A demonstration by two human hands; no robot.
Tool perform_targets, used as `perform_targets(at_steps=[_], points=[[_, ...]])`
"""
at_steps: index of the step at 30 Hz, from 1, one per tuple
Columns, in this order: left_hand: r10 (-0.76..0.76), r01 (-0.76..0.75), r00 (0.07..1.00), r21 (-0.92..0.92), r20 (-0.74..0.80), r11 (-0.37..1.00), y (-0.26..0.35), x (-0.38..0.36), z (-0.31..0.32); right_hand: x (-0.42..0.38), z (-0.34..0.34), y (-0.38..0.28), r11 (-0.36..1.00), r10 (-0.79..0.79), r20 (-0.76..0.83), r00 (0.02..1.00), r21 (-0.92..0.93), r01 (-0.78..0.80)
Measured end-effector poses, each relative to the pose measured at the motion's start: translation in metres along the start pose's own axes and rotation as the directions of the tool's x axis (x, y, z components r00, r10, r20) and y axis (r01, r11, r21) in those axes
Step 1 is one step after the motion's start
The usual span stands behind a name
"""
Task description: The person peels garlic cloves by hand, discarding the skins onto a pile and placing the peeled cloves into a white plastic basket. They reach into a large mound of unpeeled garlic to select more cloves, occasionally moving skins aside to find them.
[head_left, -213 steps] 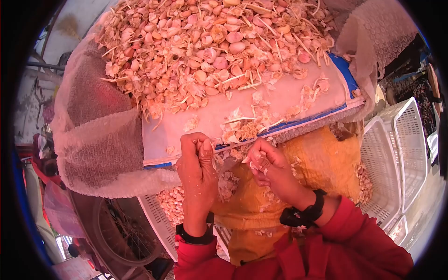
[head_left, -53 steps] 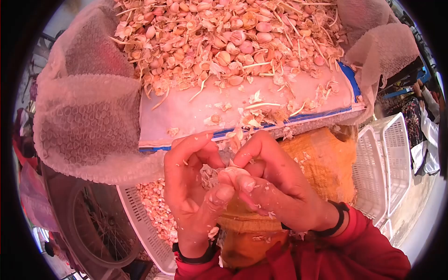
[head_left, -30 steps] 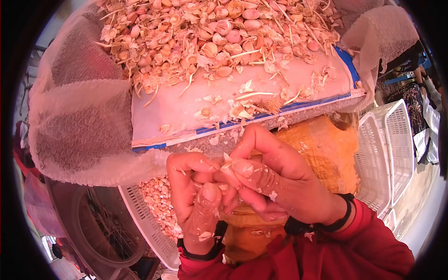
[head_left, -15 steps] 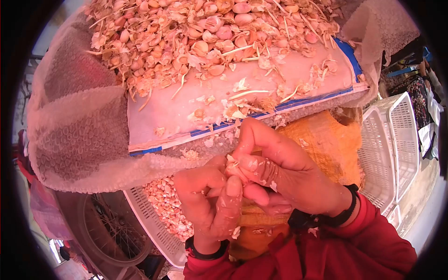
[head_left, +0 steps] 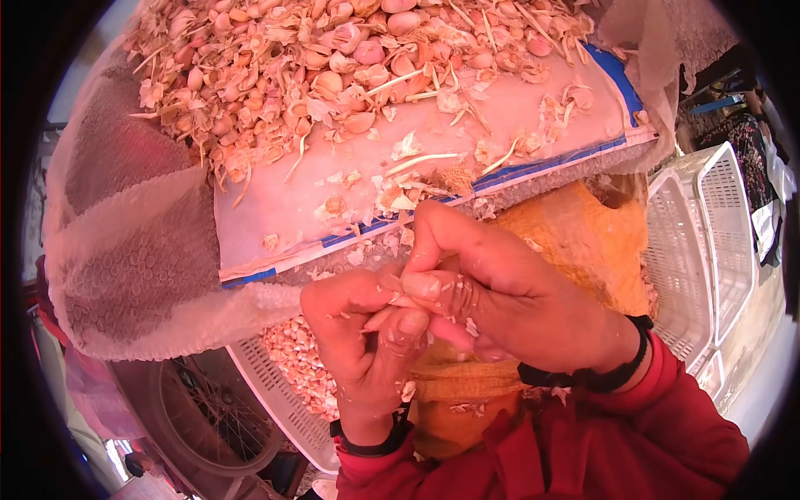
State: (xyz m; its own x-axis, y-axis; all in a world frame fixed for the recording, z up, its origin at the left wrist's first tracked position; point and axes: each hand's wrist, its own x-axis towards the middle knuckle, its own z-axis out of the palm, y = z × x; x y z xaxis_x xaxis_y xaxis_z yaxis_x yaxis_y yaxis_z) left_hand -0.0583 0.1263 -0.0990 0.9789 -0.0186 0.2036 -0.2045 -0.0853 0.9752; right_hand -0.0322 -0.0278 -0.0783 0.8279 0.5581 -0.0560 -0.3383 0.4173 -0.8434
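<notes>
Our right hand (head_left: pixel 521 296) is shifting left; mid-frame, it and our left hand (head_left: pixel 362 346) are pinching a garlic piece (head_left: pixel 379 320), ideally pressing lightly.

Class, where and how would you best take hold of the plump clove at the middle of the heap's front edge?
A pinch around its middle, from above and the person's side, looks best: the clove lies oval, longer left to right, with mostly bare sheet before it and the heap crowding behind.
</notes>
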Motion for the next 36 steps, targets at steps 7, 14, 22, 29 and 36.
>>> perform_targets(at_steps=[7, 14, 22, 29, 36], points=[[0.273, -0.272, 0.961, -0.030, 0.053, 0.962, -0.009, 0.001, -0.005, -0.002, -0.001, 0.007, 0.898, 0.125, 0.072, 0.990, 0.416, -0.144], [-0.070, 0.082, 0.996, -0.281, 0.051, 0.956, 0.000, 0.000, -0.004, -0.004, 0.015, 0.015, 0.837, 0.173, -0.057, 0.983, 0.535, -0.117], [0.041, 0.095, 0.984, -0.698, 0.175, 0.709, 0.022, -0.009, -0.016, -0.004, 0.021, 0.014, 0.832, 0.095, -0.096, 0.991, 0.555, -0.026], [0.651, -0.230, 0.714, -0.792, 0.257, 0.565, 0.098, -0.023, -0.007, -0.008, 0.044, 0.012, 0.853, 0.093, -0.133, 0.987, 0.521, -0.010], [0.544, -0.184, 0.827, -0.844, 0.145, 0.504, 0.114, -0.054, -0.032, -0.009, 0.074, 0.021, 0.878, 0.092, -0.082, 0.992, 0.477, -0.041]])
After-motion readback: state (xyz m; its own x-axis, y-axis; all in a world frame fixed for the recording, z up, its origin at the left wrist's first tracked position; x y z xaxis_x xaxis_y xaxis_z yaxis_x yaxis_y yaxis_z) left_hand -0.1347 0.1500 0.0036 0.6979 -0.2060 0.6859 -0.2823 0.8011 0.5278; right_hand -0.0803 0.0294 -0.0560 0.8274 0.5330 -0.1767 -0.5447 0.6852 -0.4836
